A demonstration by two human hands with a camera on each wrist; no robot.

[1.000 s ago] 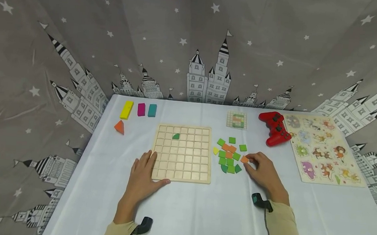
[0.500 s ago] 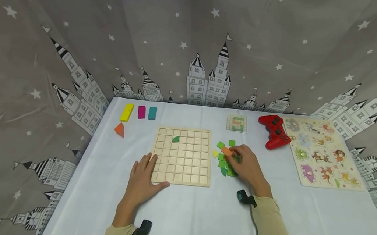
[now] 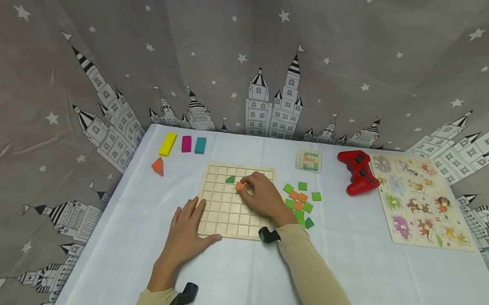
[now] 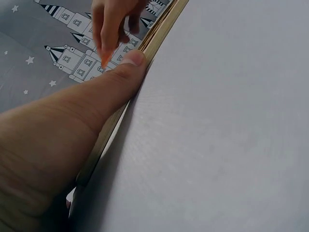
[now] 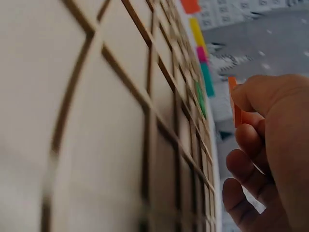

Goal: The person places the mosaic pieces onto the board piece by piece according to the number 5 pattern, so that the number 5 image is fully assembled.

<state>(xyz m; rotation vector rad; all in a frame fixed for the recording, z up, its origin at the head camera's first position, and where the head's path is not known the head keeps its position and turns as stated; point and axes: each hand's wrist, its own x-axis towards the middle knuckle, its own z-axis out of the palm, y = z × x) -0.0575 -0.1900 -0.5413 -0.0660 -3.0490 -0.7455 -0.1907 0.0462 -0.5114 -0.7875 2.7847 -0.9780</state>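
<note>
A wooden grid board (image 3: 235, 219) lies on the white table, with one dark green quarter-round tile (image 3: 229, 179) in an upper cell. My right hand (image 3: 260, 194) reaches over the board and pinches an orange square tile (image 3: 239, 186) just right of and below the green one; the right wrist view shows the orange tile (image 5: 234, 102) held on edge above the grid board (image 5: 96, 121). My left hand (image 3: 186, 231) lies flat at the board's lower left corner, thumb (image 4: 128, 65) against the board's edge (image 4: 161, 29).
A heap of green and orange tiles (image 3: 300, 202) lies right of the board. Behind it are a pattern card (image 3: 309, 160), a red game controller (image 3: 358, 172) and an animal puzzle (image 3: 422, 200). Yellow, magenta and teal blocks (image 3: 183, 144) and an orange triangle (image 3: 157, 166) sit far left.
My right hand picked an orange tile from the heap and carried it left over the board to beside the green tile. The left hand stayed put.
</note>
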